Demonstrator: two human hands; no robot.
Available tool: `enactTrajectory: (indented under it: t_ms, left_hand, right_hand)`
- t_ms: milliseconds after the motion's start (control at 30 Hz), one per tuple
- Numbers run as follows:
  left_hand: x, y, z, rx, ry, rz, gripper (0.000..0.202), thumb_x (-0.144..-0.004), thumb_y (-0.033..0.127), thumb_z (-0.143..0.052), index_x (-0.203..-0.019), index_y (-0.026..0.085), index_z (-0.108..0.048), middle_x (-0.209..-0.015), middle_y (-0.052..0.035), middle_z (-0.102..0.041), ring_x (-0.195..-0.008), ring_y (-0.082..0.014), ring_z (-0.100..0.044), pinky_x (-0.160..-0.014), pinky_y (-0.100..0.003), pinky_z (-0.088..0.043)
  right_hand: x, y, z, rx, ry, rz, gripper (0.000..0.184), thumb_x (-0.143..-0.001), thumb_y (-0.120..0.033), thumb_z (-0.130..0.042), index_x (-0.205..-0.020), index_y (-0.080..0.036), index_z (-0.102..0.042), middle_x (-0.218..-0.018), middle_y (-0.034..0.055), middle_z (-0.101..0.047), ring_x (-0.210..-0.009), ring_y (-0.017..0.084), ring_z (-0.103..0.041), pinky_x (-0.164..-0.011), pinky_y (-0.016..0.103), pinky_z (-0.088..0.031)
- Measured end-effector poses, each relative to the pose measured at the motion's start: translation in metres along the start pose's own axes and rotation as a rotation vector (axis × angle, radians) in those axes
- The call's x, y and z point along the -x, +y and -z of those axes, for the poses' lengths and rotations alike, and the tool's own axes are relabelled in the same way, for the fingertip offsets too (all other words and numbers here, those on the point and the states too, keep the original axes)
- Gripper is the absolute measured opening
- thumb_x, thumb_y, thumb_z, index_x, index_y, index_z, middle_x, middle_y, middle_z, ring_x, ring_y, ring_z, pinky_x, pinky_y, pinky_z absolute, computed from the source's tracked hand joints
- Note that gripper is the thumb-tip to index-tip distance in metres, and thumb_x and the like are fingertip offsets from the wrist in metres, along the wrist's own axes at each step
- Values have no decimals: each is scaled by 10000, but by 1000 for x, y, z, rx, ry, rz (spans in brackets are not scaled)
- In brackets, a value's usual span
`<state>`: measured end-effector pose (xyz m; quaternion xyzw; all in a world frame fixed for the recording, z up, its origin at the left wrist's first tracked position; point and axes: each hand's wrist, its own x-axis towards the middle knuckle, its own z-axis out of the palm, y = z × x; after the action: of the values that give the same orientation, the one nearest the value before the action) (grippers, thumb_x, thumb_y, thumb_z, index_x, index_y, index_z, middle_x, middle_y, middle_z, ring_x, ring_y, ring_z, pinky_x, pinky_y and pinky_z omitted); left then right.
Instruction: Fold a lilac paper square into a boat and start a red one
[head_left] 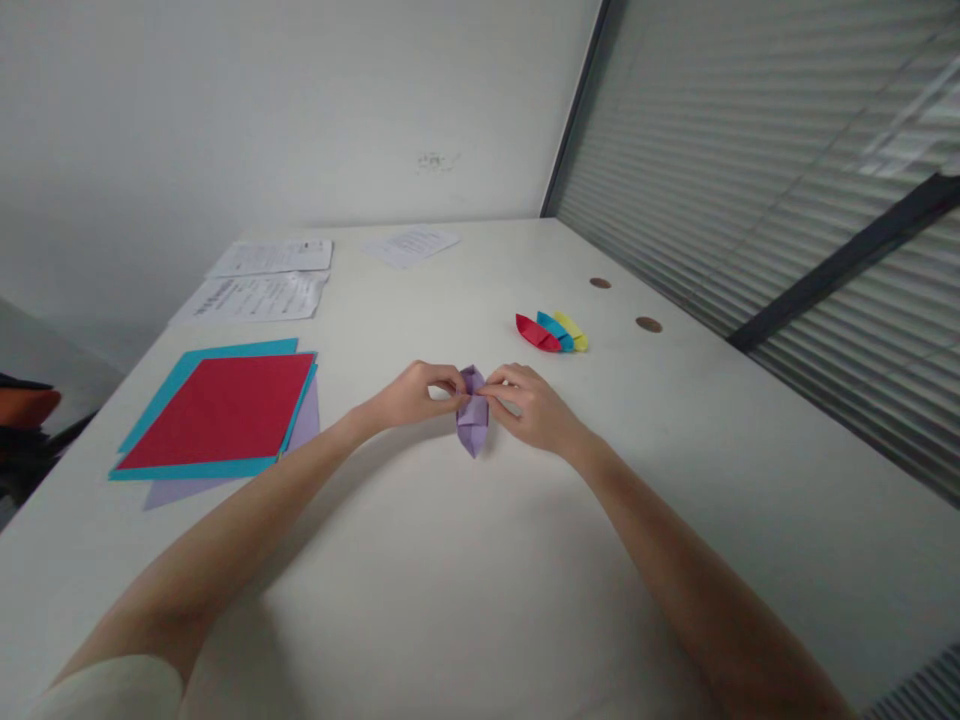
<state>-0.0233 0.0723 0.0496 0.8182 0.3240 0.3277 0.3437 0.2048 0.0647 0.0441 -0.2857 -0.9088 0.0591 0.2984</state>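
Note:
A folded purple paper boat (472,412) is held between both hands over the middle of the white table, its pointed ends facing away from me and toward me. My left hand (418,392) pinches its left edge between thumb and fingers. From the other side, my right hand (531,402) grips the right edge in the same way. The fingertips cover part of the boat's upper half. Beyond my right hand lie three small folded paper boats: a red one (537,333), a blue one (556,330) and a yellow one (573,331), side by side.
On the left lies a stack of paper sheets, with a red sheet (225,410) over blue sheets (161,405) and a purple sheet (306,415). Printed pages (259,297) and another page (412,246) rest farther back. Window blinds (750,150) border the table (480,580) on the right.

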Motion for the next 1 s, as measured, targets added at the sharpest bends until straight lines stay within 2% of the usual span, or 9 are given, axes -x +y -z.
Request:
enactTrajectory:
  t_ms: [100,333,467,633,800,1000]
  left_hand:
    - [1,1,3,9,-12,9,110,-813,224,-603,-789,129,-652,-768,-22,-685,-718,-112,-648,-763,-233,-537]
    - [1,-4,9,45,-104,63,137,-790,254,-641,-781,120,-665,-750,-28,-683,-702,-112,-637,-743,-232,-531]
    - [0,-7,8,76,-53,91,155,-776,270,-666,-763,115,-671,-743,-34,-691,-699,-119,-642,-738,-243,-536]
    - [-2,-5,6,86,-31,78,216,-829,317,-633,-826,114,-707,-786,-51,-720,-704,-126,-645,-711,-239,-532]
    - [-2,-2,4,-11,-38,24,192,-848,277,-618,-809,119,-720,-761,-51,-713,-673,-113,-621,-674,-222,-500]
    - [-2,-7,5,-117,-83,-12,164,-852,235,-601,-817,139,-729,-782,-46,-719,-703,-119,-629,-694,-221,-477]
  right_hand:
    - [-1,-1,1,-34,-25,-9,226,-956,-231,-488,-1004,-195,-706,-937,82,-641,-885,208,-568,-819,382,-451]
    - [-2,-2,1,-47,-92,-63,196,-945,-302,-548,-968,-211,-721,-928,65,-678,-896,205,-570,-816,374,-412]
    - [-3,-2,1,1,-53,-75,199,-938,-320,-565,-933,-212,-733,-892,63,-692,-899,214,-562,-787,375,-382]
    - [-4,-5,-3,-15,44,-113,209,-947,-304,-548,-901,-200,-724,-872,60,-679,-880,206,-554,-788,369,-381]
    - [-3,-6,-12,-41,30,-180,240,-957,-298,-527,-869,-203,-730,-868,56,-644,-841,190,-542,-791,367,-396]
    - [1,-3,-16,82,29,-188,224,-922,-308,-587,-787,-226,-745,-909,57,-647,-920,222,-492,-798,391,-366]
